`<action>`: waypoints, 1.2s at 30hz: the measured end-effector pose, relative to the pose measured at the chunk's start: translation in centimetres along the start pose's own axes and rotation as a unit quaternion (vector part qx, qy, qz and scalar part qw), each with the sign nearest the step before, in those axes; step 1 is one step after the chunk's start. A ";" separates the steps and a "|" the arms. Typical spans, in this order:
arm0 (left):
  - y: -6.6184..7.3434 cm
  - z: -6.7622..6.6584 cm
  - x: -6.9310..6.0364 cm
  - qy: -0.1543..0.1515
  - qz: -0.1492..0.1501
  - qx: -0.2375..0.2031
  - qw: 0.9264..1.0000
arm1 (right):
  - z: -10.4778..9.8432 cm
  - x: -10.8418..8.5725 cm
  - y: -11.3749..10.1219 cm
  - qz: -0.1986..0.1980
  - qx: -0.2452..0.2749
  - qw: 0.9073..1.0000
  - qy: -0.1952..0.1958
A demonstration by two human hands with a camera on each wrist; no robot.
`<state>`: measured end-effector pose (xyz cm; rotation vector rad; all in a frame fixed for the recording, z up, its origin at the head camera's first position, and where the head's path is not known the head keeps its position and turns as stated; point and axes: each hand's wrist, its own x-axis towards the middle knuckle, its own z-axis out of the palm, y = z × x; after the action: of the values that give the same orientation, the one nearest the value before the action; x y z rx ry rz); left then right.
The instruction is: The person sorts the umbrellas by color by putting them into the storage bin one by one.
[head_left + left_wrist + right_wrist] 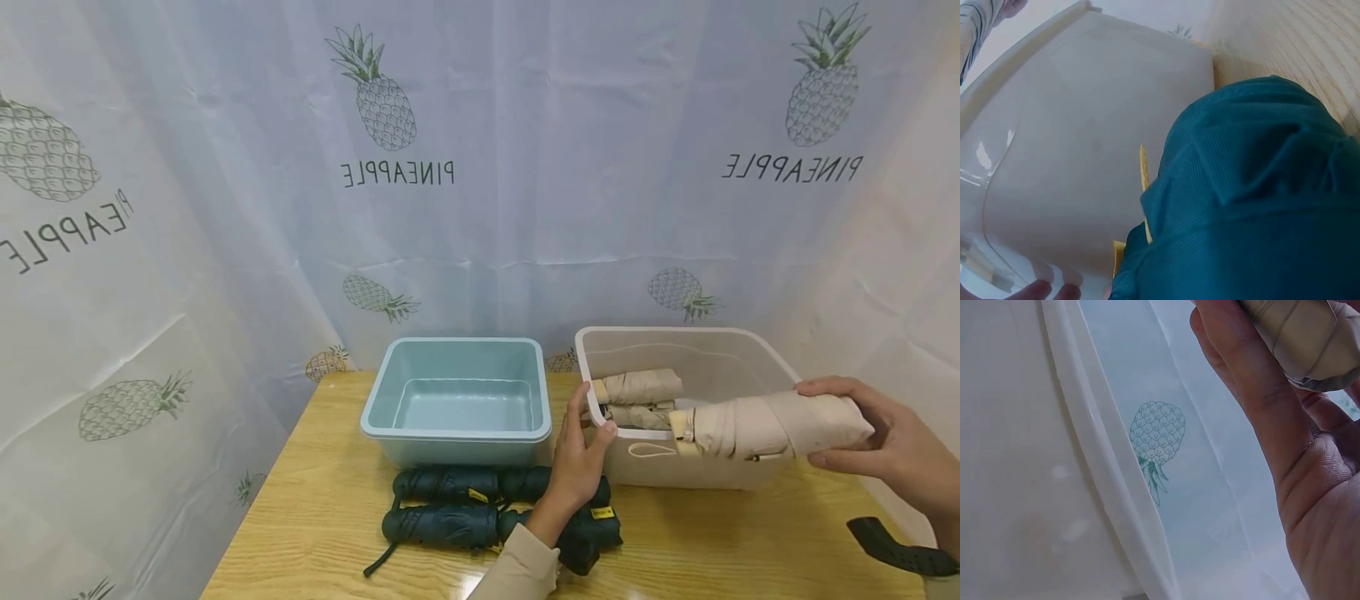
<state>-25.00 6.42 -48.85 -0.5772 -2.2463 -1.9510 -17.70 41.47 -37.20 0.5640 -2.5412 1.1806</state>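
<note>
A folded beige umbrella (780, 427) lies level above the front rim of the white bin (675, 332). My right hand (892, 433) grips its right end, with thumb and fingers on either side; that end also shows in the right wrist view as a beige umbrella (1304, 344). My left hand (577, 462) holds the bin's front left corner, and its fingertips (1035, 290) show low in the left wrist view. Inside the bin rest other beige umbrellas (641, 387). Several folded dark green umbrellas (442, 527) lie on the table, partly hidden by my left forearm.
A light blue bin (456, 435) stands left of the white one, and its visible floor is bare. Both stand on a wooden table (315, 500). Behind and at the sides hangs a white curtain (525, 208) printed with pineapples.
</note>
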 end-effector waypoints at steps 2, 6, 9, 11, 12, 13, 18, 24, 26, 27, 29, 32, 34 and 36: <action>0.0 0.0 0.0 0.000 -0.001 0.000 1.000 | -0.2 0.3 0.0 0.006 0.001 1.000 -0.005; 0.0 0.0 0.0 0.001 0.000 0.000 1.000 | -0.5 1.0 -0.1 0.017 -0.001 1.000 -0.010; -0.1 0.0 0.1 0.003 0.000 0.001 1.000 | -0.5 1.6 -0.2 0.026 -0.007 1.000 -0.001; -0.1 0.0 0.0 0.003 0.001 0.001 1.000 | -0.5 1.9 -0.3 0.031 -0.010 0.999 0.005; -0.1 0.0 0.0 0.004 0.001 0.001 1.000 | -0.5 2.1 -0.3 0.033 -0.013 0.999 0.010; -0.1 0.0 0.0 0.003 0.002 0.001 1.000 | -0.5 2.2 -0.3 0.037 -0.014 0.999 0.014; -0.1 0.0 0.0 0.002 0.003 0.000 1.000 | -0.6 3.2 -0.3 0.038 -0.016 0.999 0.005; -0.1 0.0 0.0 0.005 0.001 0.003 1.000 | -0.8 4.5 -0.1 0.058 -0.008 0.998 -0.004; -0.1 0.0 0.0 0.005 0.000 0.004 1.000 | -0.8 5.0 -0.1 0.064 -0.005 0.998 -0.004; -0.1 0.0 0.0 0.005 0.000 0.004 1.000 | -0.8 5.3 0.0 0.066 -0.004 0.998 -0.005; 0.0 0.0 0.1 0.006 0.000 0.004 1.000 | -0.8 5.9 0.1 0.075 0.001 0.997 -0.003; 0.0 0.0 0.0 0.006 0.000 0.003 1.000 | -0.7 6.6 0.3 0.081 0.009 0.997 -0.009; 0.1 0.0 0.0 0.006 0.000 0.003 1.000 | -0.7 7.1 0.5 0.082 0.012 0.996 -0.017; 0.1 0.0 0.0 0.007 -0.001 0.004 1.000 | -0.8 7.5 0.7 0.089 0.012 0.996 -0.028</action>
<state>-24.96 6.48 -48.78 -0.5591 -2.2464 -1.9411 -24.57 40.76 -34.12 0.3882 -2.6736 1.2721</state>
